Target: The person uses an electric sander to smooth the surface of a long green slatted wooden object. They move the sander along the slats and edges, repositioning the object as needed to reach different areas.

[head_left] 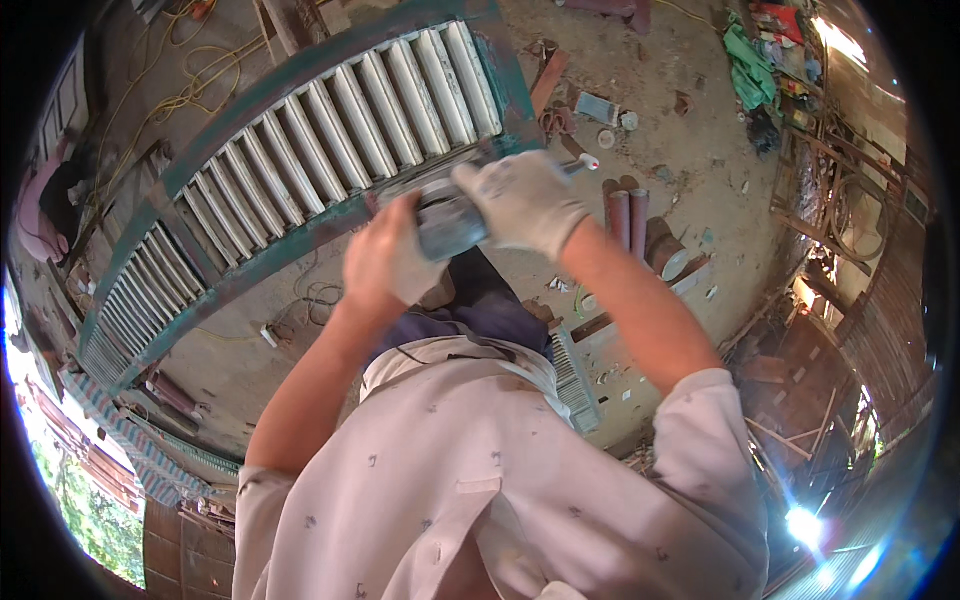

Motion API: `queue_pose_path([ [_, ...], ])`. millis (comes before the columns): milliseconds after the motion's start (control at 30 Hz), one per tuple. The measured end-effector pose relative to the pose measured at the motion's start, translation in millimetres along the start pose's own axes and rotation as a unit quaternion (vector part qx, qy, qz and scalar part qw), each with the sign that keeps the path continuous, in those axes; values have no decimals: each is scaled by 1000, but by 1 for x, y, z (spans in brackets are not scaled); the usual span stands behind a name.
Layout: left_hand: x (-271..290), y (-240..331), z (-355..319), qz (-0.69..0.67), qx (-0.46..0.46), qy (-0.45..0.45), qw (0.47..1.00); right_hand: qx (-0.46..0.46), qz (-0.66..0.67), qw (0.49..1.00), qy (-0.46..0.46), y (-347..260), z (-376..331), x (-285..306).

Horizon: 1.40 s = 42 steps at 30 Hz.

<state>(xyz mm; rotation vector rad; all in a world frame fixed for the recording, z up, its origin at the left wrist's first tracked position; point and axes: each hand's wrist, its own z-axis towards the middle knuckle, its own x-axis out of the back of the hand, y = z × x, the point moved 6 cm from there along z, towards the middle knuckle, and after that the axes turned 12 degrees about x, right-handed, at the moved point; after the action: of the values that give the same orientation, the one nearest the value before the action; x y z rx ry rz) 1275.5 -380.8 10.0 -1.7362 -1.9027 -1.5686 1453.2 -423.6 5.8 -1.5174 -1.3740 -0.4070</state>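
Observation:
A long louvered shutter (345, 206) with a worn green frame and pale slats stretches in front of me from upper right to lower left. At its near edge, toward the right end, I hold a grey, boxy handheld tool (450, 222), blurred; its exact kind does not show. My left hand (385, 255), in an off-white glove, is closed round the tool's left side. My right hand (525, 203), gloved likewise, is closed over its right and upper part. The tool's underside is hidden, so I cannot tell if it touches the frame.
Yellow cords (190, 95) lie tangled on the floor beyond the shutter. Reddish-brown cylinders (628, 218) stand to my right. Another louvered panel (572, 375) is beside my legs. Green cloth (750, 70) and clutter fill the far right, with scrap wood (800, 430) along the right wall.

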Motion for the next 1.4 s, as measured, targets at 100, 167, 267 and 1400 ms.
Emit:
queue_pose_path([
  [100, -43, 40, 14, -41, -22, 26, 999, -11, -39, 999, -27, 50, -34, 12],
  [167, -66, 73, 36, -46, -24, -17, 998, -41, -60, 997, -33, 79, -57, 29],
  [267, -82, 121, 61, -71, -81, -48, 993, -95, -51, 994, -4, 107, -98, 51],
  [1400, -94, -80, -24, 174, -103, 90, 975, -408, 466, 669, 411, 18, -239, -108],
])
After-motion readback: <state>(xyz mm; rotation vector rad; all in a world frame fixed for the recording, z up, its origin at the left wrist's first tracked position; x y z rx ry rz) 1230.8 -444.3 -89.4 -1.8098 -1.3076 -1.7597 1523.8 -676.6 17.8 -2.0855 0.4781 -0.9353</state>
